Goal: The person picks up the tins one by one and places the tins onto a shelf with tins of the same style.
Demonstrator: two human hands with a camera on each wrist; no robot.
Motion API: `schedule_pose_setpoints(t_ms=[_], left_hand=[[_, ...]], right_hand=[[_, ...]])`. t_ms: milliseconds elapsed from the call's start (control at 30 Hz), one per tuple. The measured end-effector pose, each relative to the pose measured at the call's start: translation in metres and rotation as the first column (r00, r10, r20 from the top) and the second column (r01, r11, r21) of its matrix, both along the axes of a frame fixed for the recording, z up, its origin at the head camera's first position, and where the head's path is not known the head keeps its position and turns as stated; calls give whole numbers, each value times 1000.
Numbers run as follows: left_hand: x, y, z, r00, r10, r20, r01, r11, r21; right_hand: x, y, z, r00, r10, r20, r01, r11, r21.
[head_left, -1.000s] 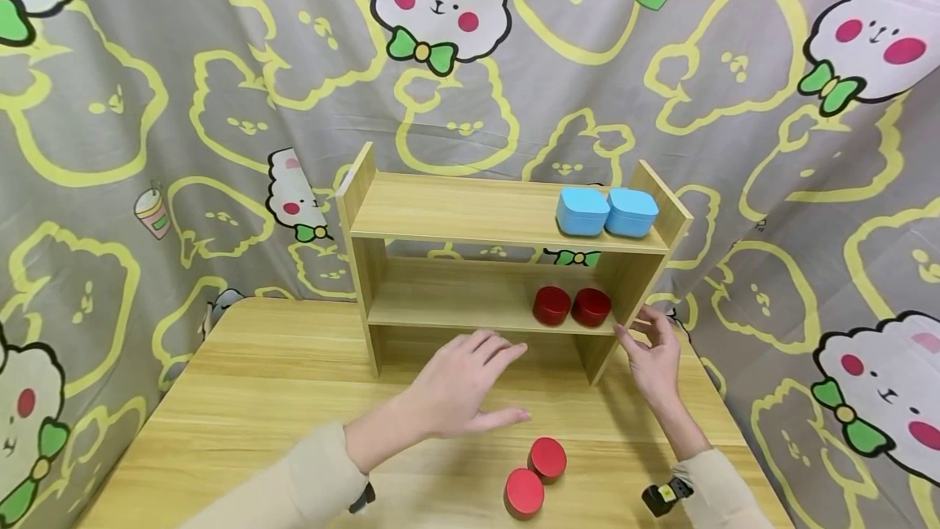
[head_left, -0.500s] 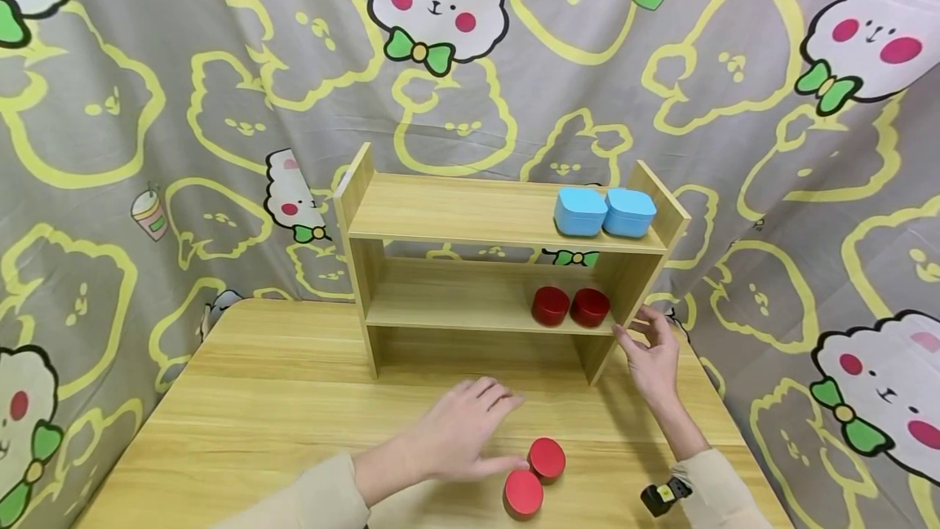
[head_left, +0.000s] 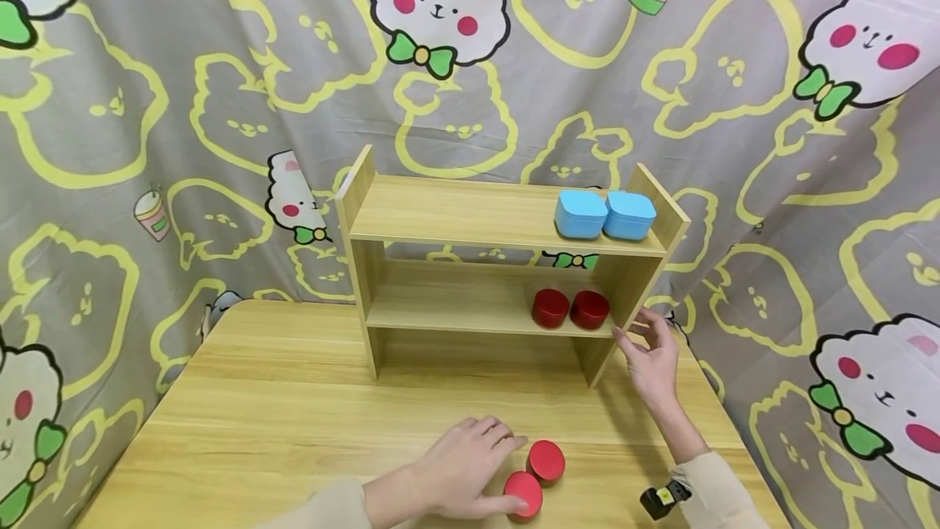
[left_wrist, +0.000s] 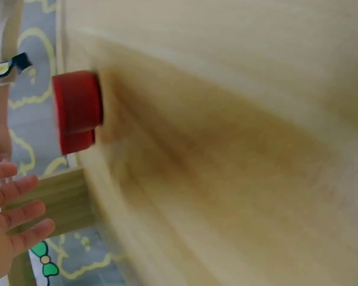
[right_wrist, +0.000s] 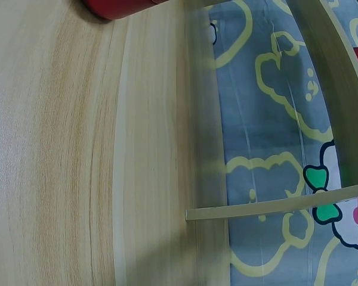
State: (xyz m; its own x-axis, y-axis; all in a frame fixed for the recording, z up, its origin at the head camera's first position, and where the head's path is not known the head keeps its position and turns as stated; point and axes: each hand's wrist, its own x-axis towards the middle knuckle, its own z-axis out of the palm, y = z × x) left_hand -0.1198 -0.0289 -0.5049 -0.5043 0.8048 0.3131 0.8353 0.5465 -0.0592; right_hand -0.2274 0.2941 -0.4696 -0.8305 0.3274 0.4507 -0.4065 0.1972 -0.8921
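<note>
Over the table, my left hand (head_left: 458, 472) hovers beside two round red tins, fingers spread and relaxed. Its thumb overlaps the nearer tin (head_left: 523, 483) in the head view; whether it touches cannot be told. The farther tin (head_left: 547, 461) sits against the nearer one, just right of the fingertips. In the left wrist view the same hand (left_wrist: 9, 223) shows apart from the red tins (left_wrist: 80, 104). My right hand (head_left: 656, 362) grips the right side panel of a small wooden shelf (head_left: 441, 211), thumb at the front edge and fingers partly hidden behind it.
Two light blue boxes (head_left: 580, 215) stand at the right end of the top board. Two darker red tins (head_left: 550, 308) are at the right of the middle board. A patterned curtain (head_left: 220, 104) hangs behind the wooden table (head_left: 242, 398).
My left hand has come down and toward me from in front of the shelf to the tins on the table. The right hand stays on the shelf's side.
</note>
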Motion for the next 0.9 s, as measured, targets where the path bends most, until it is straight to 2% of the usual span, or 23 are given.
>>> schedule_pose_setpoints(t_ms=[333, 467, 667, 900], left_hand=[[8, 4, -23, 1000, -10, 13, 11, 999, -31], [9, 7, -27, 1000, -11, 29, 12, 999, -35], [11, 12, -33, 1000, 4, 26, -2, 996, -88], [12, 14, -39, 999, 14, 53, -9, 997, -83]], right_hand=[[1, 0, 0, 1000, -11, 22, 10, 1000, 11], [0, 0, 0, 1000, -15, 27, 14, 1000, 7], [0, 0, 1, 1000, -5, 23, 5, 1000, 0], [0, -1, 1, 1000, -13, 20, 13, 1000, 9]])
